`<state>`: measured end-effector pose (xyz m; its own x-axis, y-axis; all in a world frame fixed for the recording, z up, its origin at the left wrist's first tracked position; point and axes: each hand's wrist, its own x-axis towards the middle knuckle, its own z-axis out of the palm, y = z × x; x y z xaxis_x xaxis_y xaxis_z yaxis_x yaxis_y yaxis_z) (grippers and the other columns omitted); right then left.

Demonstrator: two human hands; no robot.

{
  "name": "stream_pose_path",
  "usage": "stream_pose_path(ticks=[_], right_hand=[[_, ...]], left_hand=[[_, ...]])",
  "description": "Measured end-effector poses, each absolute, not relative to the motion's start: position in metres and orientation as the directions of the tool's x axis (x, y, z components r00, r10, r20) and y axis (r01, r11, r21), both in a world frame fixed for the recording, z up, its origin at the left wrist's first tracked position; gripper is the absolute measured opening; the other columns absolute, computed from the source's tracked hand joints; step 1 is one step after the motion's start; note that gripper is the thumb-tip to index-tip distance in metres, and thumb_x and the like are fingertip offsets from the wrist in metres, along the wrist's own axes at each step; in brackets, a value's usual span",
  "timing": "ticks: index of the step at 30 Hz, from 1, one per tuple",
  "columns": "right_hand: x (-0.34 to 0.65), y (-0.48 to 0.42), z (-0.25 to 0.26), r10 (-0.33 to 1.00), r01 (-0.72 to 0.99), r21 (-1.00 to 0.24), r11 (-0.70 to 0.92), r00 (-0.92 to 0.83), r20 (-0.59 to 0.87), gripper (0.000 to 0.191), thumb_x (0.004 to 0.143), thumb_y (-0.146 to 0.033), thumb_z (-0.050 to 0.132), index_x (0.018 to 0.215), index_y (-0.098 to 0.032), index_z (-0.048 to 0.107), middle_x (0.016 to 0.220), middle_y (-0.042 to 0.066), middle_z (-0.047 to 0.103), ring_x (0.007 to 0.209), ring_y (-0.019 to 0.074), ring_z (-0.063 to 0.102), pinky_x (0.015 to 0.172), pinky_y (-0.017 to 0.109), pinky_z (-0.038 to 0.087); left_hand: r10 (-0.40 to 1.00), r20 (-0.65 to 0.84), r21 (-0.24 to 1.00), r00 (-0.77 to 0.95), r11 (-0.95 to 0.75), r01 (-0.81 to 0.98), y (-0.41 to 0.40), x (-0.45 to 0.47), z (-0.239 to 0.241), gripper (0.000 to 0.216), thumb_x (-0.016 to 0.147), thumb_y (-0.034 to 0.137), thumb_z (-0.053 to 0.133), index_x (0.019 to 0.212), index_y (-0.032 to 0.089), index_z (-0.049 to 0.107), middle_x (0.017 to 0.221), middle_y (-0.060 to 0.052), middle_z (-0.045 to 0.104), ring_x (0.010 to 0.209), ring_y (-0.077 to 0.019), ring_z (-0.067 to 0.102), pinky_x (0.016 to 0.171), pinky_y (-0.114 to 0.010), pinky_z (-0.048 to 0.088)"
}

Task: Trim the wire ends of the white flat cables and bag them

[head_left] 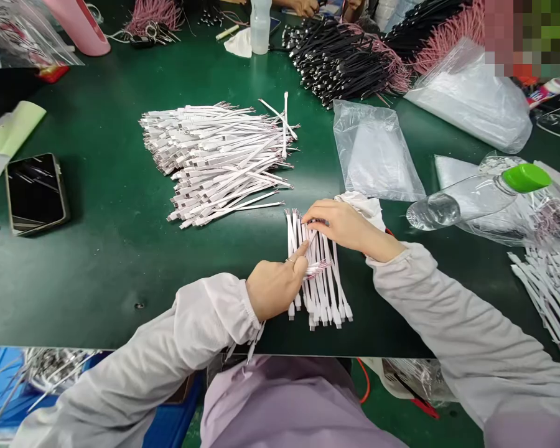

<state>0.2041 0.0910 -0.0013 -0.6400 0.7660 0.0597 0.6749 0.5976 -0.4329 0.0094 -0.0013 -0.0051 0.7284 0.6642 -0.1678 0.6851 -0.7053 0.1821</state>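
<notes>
White cables (328, 298) lie in a row by the near edge of the desk (107, 267), under both hands. Left hand (276, 286): fingers curled around a small bundle (318, 269), index finger extended onto the row. Right hand (338, 223): fingers bent, tips close together over the row's wire ends; whether it pinches one cannot be told. Work appears partway: the row seems in hand, while a larger pile (224, 155), farther from the near edge, probably remains. Another stack (544, 292) lies rightward along that edge; whether finished is unclear.

Smooth plastic cables (325, 297), metal-tipped
</notes>
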Motion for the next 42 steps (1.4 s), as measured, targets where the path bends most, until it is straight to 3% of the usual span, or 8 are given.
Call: stream_pose_path(ticks=[5, 13, 23, 30, 36, 38, 42], right_hand=[[0.205, 0.103, 0.002, 0.739, 0.658, -0.443, 0.609, -0.674, 0.015, 0.018, 0.087, -0.019, 0.052, 0.08, -0.019, 0.068, 0.085, 0.006, 0.07, 0.08, 0.0201, 0.062, 0.074, 0.033, 0.046], [0.205, 0.105, 0.004, 0.724, 0.654, -0.443, 0.614, -0.69, -0.015, 0.014, 0.087, -0.022, 0.055, 0.082, -0.019, 0.068, 0.088, 0.006, 0.071, 0.081, 0.0202, 0.063, 0.074, 0.032, 0.045], [0.204, 0.106, 0.006, 0.718, 0.648, -0.483, 0.589, -0.694, -0.056, 0.011, 0.086, -0.02, 0.056, 0.082, -0.018, 0.067, 0.087, 0.006, 0.069, 0.081, 0.0193, 0.061, 0.074, 0.03, 0.043], [0.193, 0.096, 0.007, 0.924, 0.809, -0.483, 0.335, -0.383, 0.0, 0.019, 0.087, -0.021, 0.052, 0.074, -0.017, 0.066, 0.079, 0.006, 0.064, 0.072, 0.0174, 0.056, 0.068, 0.03, 0.04], [0.177, 0.09, 0.018, 0.928, 0.874, -0.469, 0.124, -0.27, -0.258, 0.023, 0.082, -0.025, 0.06, 0.06, -0.018, 0.061, 0.065, 0.001, 0.062, 0.061, 0.0151, 0.053, 0.062, 0.029, 0.036], [0.173, 0.085, 0.017, 0.935, 0.893, -0.44, 0.093, -0.23, -0.271, 0.021, 0.08, -0.025, 0.062, 0.06, -0.018, 0.062, 0.068, 0.002, 0.065, 0.063, 0.0163, 0.055, 0.063, 0.03, 0.038], [0.166, 0.073, 0.01, 0.964, 0.95, -0.223, 0.216, -0.244, -0.103, 0.012, 0.081, -0.024, 0.064, 0.072, -0.016, 0.067, 0.086, 0.011, 0.067, 0.088, 0.0268, 0.058, 0.079, 0.037, 0.04]], left_hand=[[0.655, -0.212, 0.153, 0.725, -0.711, 0.686, -0.001, 0.01, -0.002, 0.033, 0.087, 0.004, 0.027, 0.106, 0.007, 0.054, 0.151, -0.029, 0.029, 0.066, -0.0229, 0.071, 0.044, -0.033, 0.046], [0.657, -0.2, 0.114, 0.727, -0.721, 0.683, -0.001, 0.01, -0.002, 0.028, 0.091, 0.007, 0.029, 0.105, 0.009, 0.053, 0.15, -0.025, 0.035, 0.068, -0.0199, 0.071, 0.045, -0.03, 0.047], [0.664, -0.148, 0.158, 0.733, -0.716, 0.68, -0.002, 0.007, -0.009, 0.018, 0.089, 0.006, 0.035, 0.096, 0.012, 0.051, 0.151, -0.024, 0.036, 0.064, -0.0167, 0.07, 0.042, -0.026, 0.04], [0.661, -0.144, 0.17, 0.737, -0.717, 0.676, -0.003, 0.007, -0.009, 0.022, 0.088, 0.005, 0.031, 0.095, 0.012, 0.051, 0.153, -0.024, 0.03, 0.063, -0.0182, 0.068, 0.04, -0.029, 0.038], [0.655, -0.154, 0.156, 0.74, -0.723, 0.673, -0.003, 0.008, -0.007, 0.021, 0.09, 0.007, 0.031, 0.096, 0.011, 0.051, 0.151, -0.025, 0.034, 0.064, -0.0179, 0.069, 0.041, -0.028, 0.039], [0.655, -0.155, 0.155, 0.74, -0.723, 0.673, -0.002, 0.008, -0.007, 0.023, 0.09, 0.007, 0.03, 0.097, 0.011, 0.052, 0.15, -0.026, 0.035, 0.065, -0.0191, 0.069, 0.041, -0.029, 0.041], [0.658, -0.147, 0.17, 0.739, -0.719, 0.674, -0.004, 0.01, -0.008, 0.025, 0.091, 0.008, 0.029, 0.102, 0.01, 0.052, 0.149, -0.027, 0.038, 0.07, -0.0211, 0.071, 0.044, -0.029, 0.044]])
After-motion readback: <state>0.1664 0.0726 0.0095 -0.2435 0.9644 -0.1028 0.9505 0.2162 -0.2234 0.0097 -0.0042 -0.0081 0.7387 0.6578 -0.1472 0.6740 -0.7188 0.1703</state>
